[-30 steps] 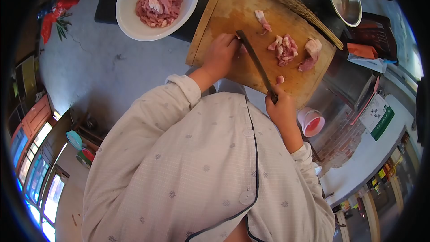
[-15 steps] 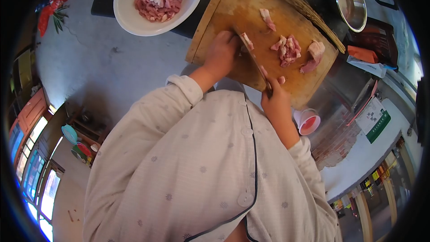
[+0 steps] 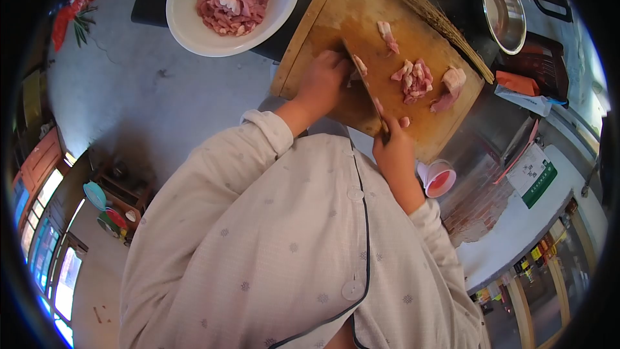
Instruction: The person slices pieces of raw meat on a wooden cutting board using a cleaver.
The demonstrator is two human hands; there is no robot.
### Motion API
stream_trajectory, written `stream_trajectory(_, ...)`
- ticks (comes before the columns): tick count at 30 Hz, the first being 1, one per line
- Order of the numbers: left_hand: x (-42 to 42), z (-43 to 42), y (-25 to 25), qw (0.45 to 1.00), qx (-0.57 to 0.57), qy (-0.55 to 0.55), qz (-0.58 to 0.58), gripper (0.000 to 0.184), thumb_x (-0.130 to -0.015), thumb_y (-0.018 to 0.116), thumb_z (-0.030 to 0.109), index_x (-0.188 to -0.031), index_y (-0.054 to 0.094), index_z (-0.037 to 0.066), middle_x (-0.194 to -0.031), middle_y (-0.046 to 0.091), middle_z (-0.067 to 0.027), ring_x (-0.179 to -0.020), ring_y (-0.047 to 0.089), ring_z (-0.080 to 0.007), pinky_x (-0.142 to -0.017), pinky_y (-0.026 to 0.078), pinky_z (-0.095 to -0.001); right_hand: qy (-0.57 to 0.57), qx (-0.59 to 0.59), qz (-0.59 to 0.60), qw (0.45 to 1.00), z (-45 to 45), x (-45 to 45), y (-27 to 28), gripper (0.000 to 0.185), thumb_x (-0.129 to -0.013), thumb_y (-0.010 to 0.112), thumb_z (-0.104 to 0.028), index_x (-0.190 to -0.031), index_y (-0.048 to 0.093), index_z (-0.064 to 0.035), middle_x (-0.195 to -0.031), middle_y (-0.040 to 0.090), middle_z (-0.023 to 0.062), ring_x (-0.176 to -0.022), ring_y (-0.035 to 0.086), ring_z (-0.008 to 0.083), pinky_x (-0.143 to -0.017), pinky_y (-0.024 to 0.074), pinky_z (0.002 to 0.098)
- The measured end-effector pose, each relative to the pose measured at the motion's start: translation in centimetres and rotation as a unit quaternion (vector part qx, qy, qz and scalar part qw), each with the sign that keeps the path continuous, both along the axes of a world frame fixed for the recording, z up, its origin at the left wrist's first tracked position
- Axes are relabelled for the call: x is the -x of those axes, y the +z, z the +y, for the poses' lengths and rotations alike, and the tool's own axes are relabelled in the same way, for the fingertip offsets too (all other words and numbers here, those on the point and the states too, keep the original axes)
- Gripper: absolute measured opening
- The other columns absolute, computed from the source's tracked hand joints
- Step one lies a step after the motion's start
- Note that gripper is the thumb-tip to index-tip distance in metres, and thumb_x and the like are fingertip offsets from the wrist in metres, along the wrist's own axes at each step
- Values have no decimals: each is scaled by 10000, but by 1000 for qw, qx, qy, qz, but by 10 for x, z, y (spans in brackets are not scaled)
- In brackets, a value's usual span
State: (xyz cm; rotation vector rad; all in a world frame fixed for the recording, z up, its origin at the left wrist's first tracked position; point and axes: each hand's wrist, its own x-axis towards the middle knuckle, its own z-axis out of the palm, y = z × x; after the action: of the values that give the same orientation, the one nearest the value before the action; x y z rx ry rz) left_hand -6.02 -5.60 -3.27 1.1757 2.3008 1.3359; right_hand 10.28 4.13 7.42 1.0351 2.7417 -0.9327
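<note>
My right hand [image 3: 395, 145] is closed round the handle of a knife [image 3: 367, 84], whose blade crosses the wooden cutting board [image 3: 342, 6]. Bits of meat cling to the blade. My left hand [image 3: 321, 84] lies on the board at the blade's left side, its fingers curled against a piece of meat that is mostly hidden. To the right of the knife are a small heap of meat [image 3: 414, 80], a larger strip [image 3: 450, 89] and a thin strip [image 3: 388, 37]. A white bowl [image 3: 178, 10] of cut meat stands left of the board.
A straw bundle [image 3: 433, 16] lies along the board's far edge. Beyond it stands a metal bowl [image 3: 504, 13]. A dark basket [image 3: 542, 64] and an orange packet [image 3: 517, 84] are at the right. Below the board's right corner is a pink bucket [image 3: 439, 179].
The knife has turned from lying nearly flat to a more upright blade, and meat bits now show on it. The view has shifted slightly. My left hand stays beside the blade.
</note>
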Motion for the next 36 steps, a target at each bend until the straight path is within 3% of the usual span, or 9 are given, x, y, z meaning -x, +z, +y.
stream_trajectory(6, 1, -3, 8, 999, -23, -6, 31, 135, -740, 638, 27, -872, 624, 49, -963, 636, -126, -911, 572, -342, -770, 491, -424, 44, -31, -15, 998, 5, 24, -11, 288, -818, 608, -85, -1099, 666, -68, -739, 628, 236, -705, 623, 415, -646, 501, 415)
stream_trajectory(9, 0, -4, 6, 999, -36, -4, 33, 157, -759, 643, 26, -912, 634, 56, -978, 637, -124, -918, 577, -342, -791, 493, -416, 1, 48, 31, 998, 25, 54, -30, 258, -819, 628, -122, -1056, 678, -33, -712, 619, 228, -647, 621, 369, -619, 488, 395)
stream_trajectory(12, 0, -6, 13, 999, -37, 0, 19, 179, -792, 650, 24, -964, 644, 70, -1000, 636, -124, -931, 583, -349, -812, 491, -419, -56, 171, -72, 981, 51, 66, -6, 317, -808, 600, -108, -1101, 681, -17, -874, 670, 252, -808, 671, 393, -737, 523, 399)
stream_trajectory(15, -3, -4, 11, 999, -19, 15, 37, 167, -803, 653, 39, -967, 640, 68, -1008, 633, -123, -943, 585, -348, -812, 487, -420, -28, 85, -37, 995, 49, 42, -3, 303, -815, 606, -115, -1088, 684, -8, -850, 662, 261, -793, 666, 399, -728, 527, 408)
stream_trajectory(20, -4, -2, 16, 999, 15, -2, 41, 207, -709, 645, 16, -912, 628, 54, -941, 608, -108, -883, 572, -339, -749, 482, -418, -7, 75, -57, 996, 21, 9, 29, 404, -812, 581, -77, -1195, 675, -159, -740, 637, 245, -706, 647, 405, -690, 524, 430)
stream_trajectory(24, -3, -3, 15, 999, 42, -15, -2, 168, -786, 647, 25, -951, 642, 54, -995, 611, -135, -960, 562, -363, -829, 476, -441, 2, 73, -95, 993, 17, -10, 31, 541, -808, 567, -51, -1299, 619, -273, -694, 623, 234, -666, 637, 404, -668, 522, 449)
stream_trajectory(27, -4, -2, 11, 1000, 8, 1, 14, 168, -756, 649, 26, -922, 638, 49, -960, 605, -133, -934, 561, -363, -805, 476, -440, 5, 79, -99, 992, 18, -3, 25, 447, -816, 564, -74, -1234, 643, -211, -723, 640, 238, -704, 643, 417, -673, 517, 470)
stream_trajectory(30, -5, 0, 12, 998, -9, 27, 47, 156, -698, 662, 32, -848, 630, 58, -865, 592, -118, -865, 562, -348, -731, 478, -433, 1, 62, -55, 997, 15, 33, -6, 216, -823, 607, -110, -1021, 645, -31, -799, 647, 257, -792, 634, 444, -698, 508, 487)
stream_trajectory(36, -4, -3, 11, 999, -2, 25, 36, 153, -707, 668, 40, -854, 635, 68, -852, 591, -116, -867, 566, -341, -731, 481, -434, 4, 62, -101, 993, 13, 46, 0, 241, -826, 597, -106, -1054, 641, -45, -833, 658, 260, -821, 646, 436, -728, 521, 480)
